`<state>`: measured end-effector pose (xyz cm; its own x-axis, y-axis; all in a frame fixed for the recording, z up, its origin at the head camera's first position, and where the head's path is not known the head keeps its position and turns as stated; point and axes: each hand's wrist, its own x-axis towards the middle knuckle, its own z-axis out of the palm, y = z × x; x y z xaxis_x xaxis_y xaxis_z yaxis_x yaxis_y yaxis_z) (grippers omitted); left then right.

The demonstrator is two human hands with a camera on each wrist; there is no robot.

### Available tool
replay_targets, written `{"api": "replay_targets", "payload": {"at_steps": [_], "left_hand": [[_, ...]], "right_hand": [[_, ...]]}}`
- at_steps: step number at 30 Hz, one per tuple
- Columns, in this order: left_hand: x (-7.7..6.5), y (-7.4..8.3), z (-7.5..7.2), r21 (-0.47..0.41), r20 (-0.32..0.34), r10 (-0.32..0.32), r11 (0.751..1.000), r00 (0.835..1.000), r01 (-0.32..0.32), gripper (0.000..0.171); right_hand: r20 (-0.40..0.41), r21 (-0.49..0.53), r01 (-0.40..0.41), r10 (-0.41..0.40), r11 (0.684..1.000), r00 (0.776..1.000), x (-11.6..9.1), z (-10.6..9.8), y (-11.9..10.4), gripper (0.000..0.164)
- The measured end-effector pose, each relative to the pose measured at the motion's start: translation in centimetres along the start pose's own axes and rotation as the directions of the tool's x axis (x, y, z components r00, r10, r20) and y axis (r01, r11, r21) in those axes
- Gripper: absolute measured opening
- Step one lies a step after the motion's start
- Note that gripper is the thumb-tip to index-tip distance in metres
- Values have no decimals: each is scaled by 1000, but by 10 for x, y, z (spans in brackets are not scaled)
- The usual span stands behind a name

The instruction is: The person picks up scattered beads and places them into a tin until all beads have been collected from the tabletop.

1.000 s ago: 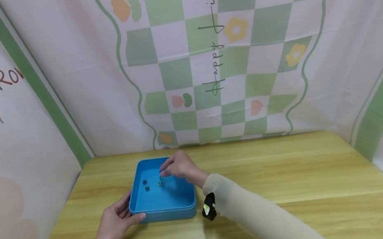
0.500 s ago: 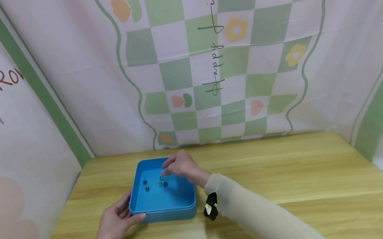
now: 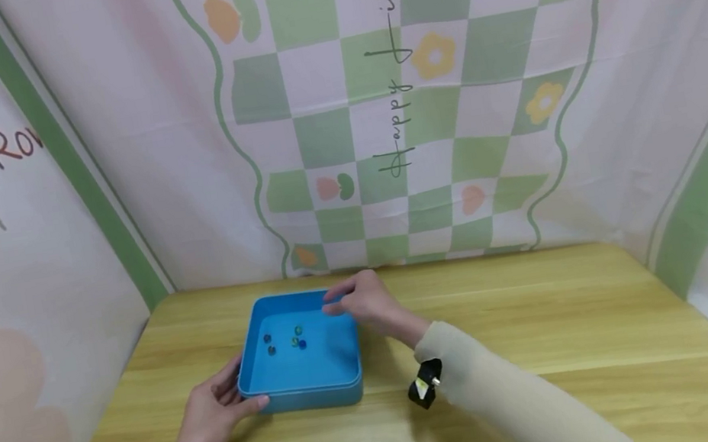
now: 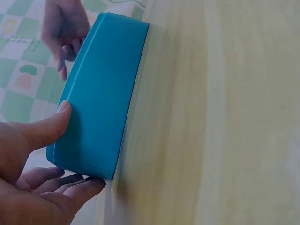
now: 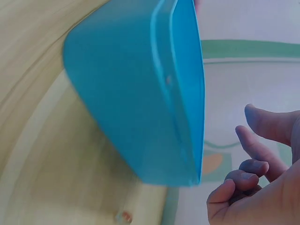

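Note:
A square blue plastic box [image 3: 312,398] stands on the wooden table, with several small marbles on its floor. Two lie toward the left, one of them a dark marble [image 3: 272,351]. A dark blue marble [image 3: 302,344] rests close to a yellow-green marble [image 3: 294,342], just below a greenish marble [image 3: 298,330]. My left hand [image 3: 207,418] grips the near left corner, thumb on the front wall and fingers against the side. Over the far right rim, my right hand [image 3: 370,302] holds nothing; in the right wrist view its thumb and forefinger are apart, other fingers loosely bent.
In the right wrist view a small reddish, glassy ball [image 5: 123,216] lies on the table [image 5: 70,187] beyond the box. A printed cloth [image 3: 381,131] hangs behind the table's far edge. A black strap device [image 3: 425,384] sits on the right wrist.
The dark blue marble has left my right fingers and now lies in the box by the others. My right hand has drawn back rightward to the rim. The left hand stays put.

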<state>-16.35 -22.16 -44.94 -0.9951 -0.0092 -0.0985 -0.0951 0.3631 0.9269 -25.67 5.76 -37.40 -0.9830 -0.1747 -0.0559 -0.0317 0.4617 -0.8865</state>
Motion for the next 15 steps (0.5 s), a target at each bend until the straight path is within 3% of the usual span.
{"api": "replay_targets", "payload": {"at_steps": [15], "left_hand": [[-1, 0, 1, 20, -2, 3, 1000, 1000, -3, 94]], "right_hand": [[-77, 22, -33, 35, 999, 996, -12, -34, 52, 25]]}}
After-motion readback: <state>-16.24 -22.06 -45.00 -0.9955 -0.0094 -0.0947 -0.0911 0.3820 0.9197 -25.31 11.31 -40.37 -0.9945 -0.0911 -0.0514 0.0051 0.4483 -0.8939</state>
